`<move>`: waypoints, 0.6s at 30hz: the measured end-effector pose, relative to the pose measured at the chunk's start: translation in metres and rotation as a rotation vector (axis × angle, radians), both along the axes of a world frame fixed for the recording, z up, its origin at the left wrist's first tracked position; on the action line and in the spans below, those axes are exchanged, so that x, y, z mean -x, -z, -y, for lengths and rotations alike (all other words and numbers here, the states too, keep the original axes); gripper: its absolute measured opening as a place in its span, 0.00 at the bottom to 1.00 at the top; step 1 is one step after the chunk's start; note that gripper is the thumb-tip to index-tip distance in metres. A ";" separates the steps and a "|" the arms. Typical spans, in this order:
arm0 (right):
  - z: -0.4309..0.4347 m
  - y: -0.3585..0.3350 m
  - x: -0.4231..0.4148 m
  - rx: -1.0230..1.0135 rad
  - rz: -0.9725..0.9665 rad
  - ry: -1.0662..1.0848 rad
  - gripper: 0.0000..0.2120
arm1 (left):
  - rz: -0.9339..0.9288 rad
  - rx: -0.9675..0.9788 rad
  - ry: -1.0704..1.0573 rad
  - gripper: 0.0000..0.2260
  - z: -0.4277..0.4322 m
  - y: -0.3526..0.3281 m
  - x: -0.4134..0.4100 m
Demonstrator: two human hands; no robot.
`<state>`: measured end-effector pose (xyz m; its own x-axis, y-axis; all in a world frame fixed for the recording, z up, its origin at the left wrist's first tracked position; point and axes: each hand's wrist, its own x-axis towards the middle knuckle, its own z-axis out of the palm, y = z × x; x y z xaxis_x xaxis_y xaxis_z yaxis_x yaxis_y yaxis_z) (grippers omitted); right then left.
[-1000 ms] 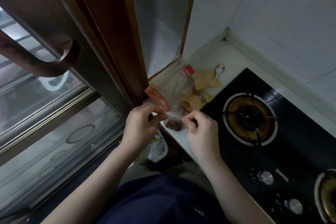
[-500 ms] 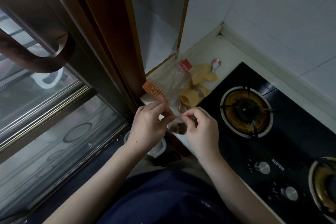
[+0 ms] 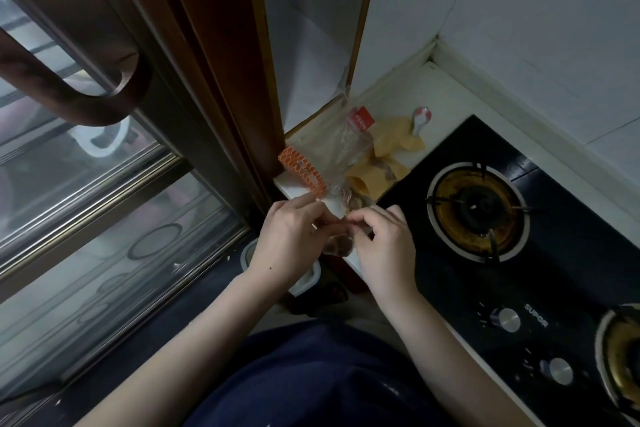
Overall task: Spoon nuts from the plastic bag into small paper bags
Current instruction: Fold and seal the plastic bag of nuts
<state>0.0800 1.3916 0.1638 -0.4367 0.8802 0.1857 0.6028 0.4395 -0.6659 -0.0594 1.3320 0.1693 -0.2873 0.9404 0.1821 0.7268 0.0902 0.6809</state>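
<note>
Both hands, left hand (image 3: 289, 236) and right hand (image 3: 384, 243), pinch the plastic bag (image 3: 341, 156) in a closed grip above the bench (image 3: 446, 94).

Two hands (image 3: 291, 239), one spoon (image 3: 420, 118)

Both hands, left hand (image 3: 289, 236) and right hand (image 3: 382, 241), now sit closer together, pinching the plastic bag (image 3: 341, 163) mouth lower, toward six o'clock, with its nuts (image 3: 339, 246) bunched between them.

Two bare forearms, no sleeves visible, left hand (image 3: 289, 237) and right hand (image 3: 384, 243) without rings or gloves, dark navy garment (image 3: 311, 381) at near edge, one small dark mark on left wrist
</note>
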 end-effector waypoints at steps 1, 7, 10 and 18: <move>-0.001 0.002 0.000 0.032 -0.016 -0.015 0.06 | -0.035 0.011 -0.008 0.07 0.001 0.002 0.002; -0.007 0.015 0.003 0.112 0.091 -0.086 0.06 | -0.157 0.106 -0.047 0.06 0.006 0.015 0.009; -0.008 0.021 0.011 0.115 0.119 -0.140 0.06 | -0.199 0.152 -0.085 0.05 0.004 0.022 0.016; -0.051 0.050 0.059 0.541 0.082 -0.229 0.06 | 0.027 0.234 -0.246 0.02 -0.018 0.056 0.043</move>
<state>0.0210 1.4430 0.1133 -0.6204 0.7223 -0.3056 0.5916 0.1752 -0.7870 -0.1026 1.3500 0.1137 -0.5121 0.8579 -0.0414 0.6460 0.4165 0.6397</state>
